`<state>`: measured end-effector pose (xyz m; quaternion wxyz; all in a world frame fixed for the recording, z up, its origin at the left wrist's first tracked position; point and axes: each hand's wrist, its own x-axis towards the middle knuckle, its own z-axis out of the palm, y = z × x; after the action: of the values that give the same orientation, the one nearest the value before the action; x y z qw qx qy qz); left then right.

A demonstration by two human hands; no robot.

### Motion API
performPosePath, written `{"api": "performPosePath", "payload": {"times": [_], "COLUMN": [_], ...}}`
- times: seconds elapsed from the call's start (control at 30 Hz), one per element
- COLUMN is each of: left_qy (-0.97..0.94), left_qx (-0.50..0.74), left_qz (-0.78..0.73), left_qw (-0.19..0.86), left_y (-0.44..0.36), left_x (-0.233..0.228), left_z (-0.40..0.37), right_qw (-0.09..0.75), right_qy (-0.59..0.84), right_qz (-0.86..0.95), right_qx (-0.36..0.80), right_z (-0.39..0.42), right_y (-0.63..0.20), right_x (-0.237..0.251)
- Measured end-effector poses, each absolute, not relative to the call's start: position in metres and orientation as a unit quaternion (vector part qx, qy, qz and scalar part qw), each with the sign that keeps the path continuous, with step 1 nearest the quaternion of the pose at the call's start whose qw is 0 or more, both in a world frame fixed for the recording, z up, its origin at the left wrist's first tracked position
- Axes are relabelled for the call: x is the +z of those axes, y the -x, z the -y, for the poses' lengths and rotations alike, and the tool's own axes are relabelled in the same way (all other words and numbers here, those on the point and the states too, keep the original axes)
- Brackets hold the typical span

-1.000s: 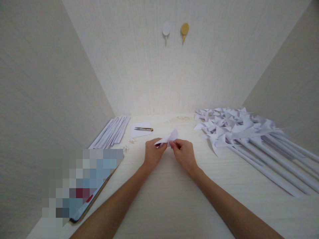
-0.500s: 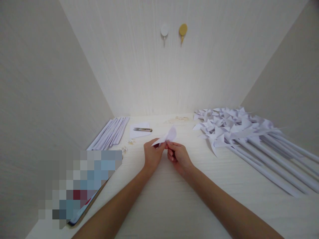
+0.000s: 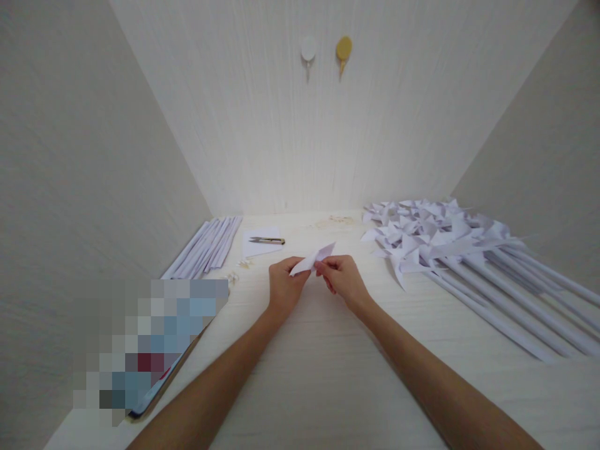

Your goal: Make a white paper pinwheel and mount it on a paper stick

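Right at the centre, a folded piece of white paper [image 3: 313, 259] sits up between two bare hands, over the pale, wood-grained table [image 3: 304, 375]. The left hand [image 3: 285, 284] is mostly closed, gripping the paper's left side, thumb up near the lower edge. Over on the other side, the right hand [image 3: 344, 281] pinches the near right edge between thumb and forefinger, its other fingers curled in below. One pointed corner rises away to the upper right.

Just beyond the left hand, thread snips with dark blades and a tan handle [image 3: 267, 240] lie on a flat white paper sheet [image 3: 255, 250], points to the left. Nearer, small pale scraps [image 3: 233, 277] dot the tabletop. Out left, a bundle of white rolled-paper sticks [image 3: 206, 250], and in front of it a flat, dark-edged object [image 3: 159, 390], coarse blocks of blue, grey and dark red hiding its face and any writing there.

Across to the right, a heap of white paper pinwheels [image 3: 422, 231], long white sticks [image 3: 497, 303] slanting towards the near right. High on the back wall, a round white hook [image 3: 307, 48] beside a yellow one [image 3: 344, 48].
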<state>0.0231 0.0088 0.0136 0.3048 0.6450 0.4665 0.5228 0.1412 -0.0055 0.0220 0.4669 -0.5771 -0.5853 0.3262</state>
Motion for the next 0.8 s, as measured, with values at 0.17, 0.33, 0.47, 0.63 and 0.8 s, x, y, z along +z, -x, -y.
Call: {"api": "performPosePath", "payload": {"times": [0.17, 0.33, 0.47, 0.63, 0.8], "left_qy": [-0.646, -0.615, -0.615, -0.631, -0.634], "left_qx": [0.530, 0.533, 0.536, 0.532, 0.523], "left_qz": [-0.463, -0.497, -0.490, -0.472, -0.478], "left_qw": [0.297, 0.302, 0.309, 0.311, 0.309], "left_y": [-0.023, -0.025, -0.025, -0.024, -0.024], "left_x": [0.015, 0.016, 0.017, 0.016, 0.013], "left_z": [-0.009, -0.011, -0.010, -0.009, -0.011], "right_qw": [0.503, 0.465, 0.502, 0.491, 0.422], "right_qy": [0.570, 0.589, 0.590, 0.589, 0.585], "right_qz": [0.512, 0.654, 0.596, 0.499, 0.685], "right_qx": [0.400, 0.101, 0.210, 0.404, 0.103], "right_z": [0.007, 0.012, 0.010, 0.008, 0.011], "right_y": [-0.135, -0.135, -0.131, -0.130, -0.141], "right_x": [0.020, 0.015, 0.015, 0.019, 0.022]}}
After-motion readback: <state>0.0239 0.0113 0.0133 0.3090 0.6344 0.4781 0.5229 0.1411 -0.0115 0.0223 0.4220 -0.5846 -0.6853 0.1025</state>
